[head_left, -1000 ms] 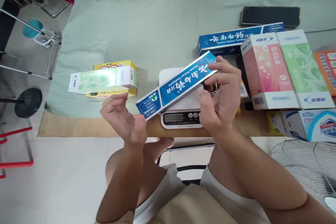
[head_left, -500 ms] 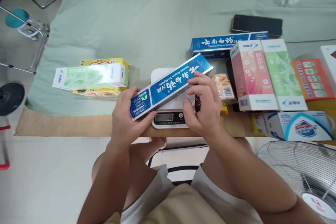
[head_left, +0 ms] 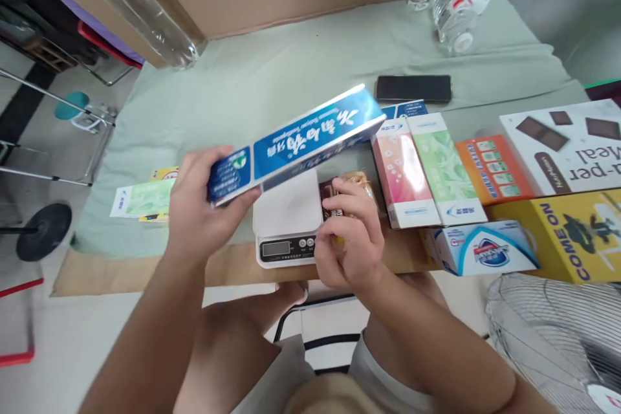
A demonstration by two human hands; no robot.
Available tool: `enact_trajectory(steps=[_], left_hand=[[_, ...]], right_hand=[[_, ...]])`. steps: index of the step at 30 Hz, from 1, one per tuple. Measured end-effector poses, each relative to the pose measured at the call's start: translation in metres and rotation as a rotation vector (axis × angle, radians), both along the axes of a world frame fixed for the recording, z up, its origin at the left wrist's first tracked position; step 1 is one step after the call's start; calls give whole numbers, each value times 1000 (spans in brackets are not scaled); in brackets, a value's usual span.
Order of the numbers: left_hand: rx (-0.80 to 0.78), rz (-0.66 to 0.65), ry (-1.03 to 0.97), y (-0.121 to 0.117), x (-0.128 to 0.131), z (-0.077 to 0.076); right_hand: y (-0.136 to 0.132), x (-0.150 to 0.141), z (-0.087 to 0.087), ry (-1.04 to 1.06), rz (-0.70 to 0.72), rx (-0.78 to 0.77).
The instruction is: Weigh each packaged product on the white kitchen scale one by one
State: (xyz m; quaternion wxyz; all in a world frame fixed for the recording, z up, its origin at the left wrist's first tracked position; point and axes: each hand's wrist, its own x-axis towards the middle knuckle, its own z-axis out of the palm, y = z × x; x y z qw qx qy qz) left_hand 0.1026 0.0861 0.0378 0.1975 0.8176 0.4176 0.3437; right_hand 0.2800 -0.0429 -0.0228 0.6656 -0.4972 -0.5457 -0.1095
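Note:
My left hand is closed around the left end of a blue toothpaste box, held tilted in the air with its right end higher. Beneath it, a white kitchen scale stands at the table's front edge, its display dark and its plate partly hidden by the box. My right hand hovers at the scale's right side, fingers loosely curled and apart, with nothing visible in them. Partly behind that hand lie a dark brown packet and a clear-wrapped snack.
Right of the scale stand a pink box, a green box, a soap box, an orange box and a yellow box. A phone and plastic bottle lie behind. Another green box lies left.
The toothpaste box has risen and shifted left with my left hand. My right hand has come off the box and moved down beside the scale. The view has tilted up and turned right.

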Motion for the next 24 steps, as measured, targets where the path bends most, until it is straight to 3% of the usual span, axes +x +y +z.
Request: enact_trajectory(steps=[2,4,6,9,14,24], left_hand=[[-65,-98,-2,29,41,15],[-117,-169,0,56,82,19],[-159,-215,-7,76,118,13],[-219,-261,-16,90,152,-8],[-409,-292,-42,96,167,-39],[-856,-285,-185,115,167,-38]], right_hand=[[-4,8,3,14,-11,-26],[-8,16,5,11,3,-46],[-12,21,8,9,19,-57],[-18,28,12,38,9,-74],[-23,37,20,85,-26,-111],[-15,10,30,283,-68,-111]])
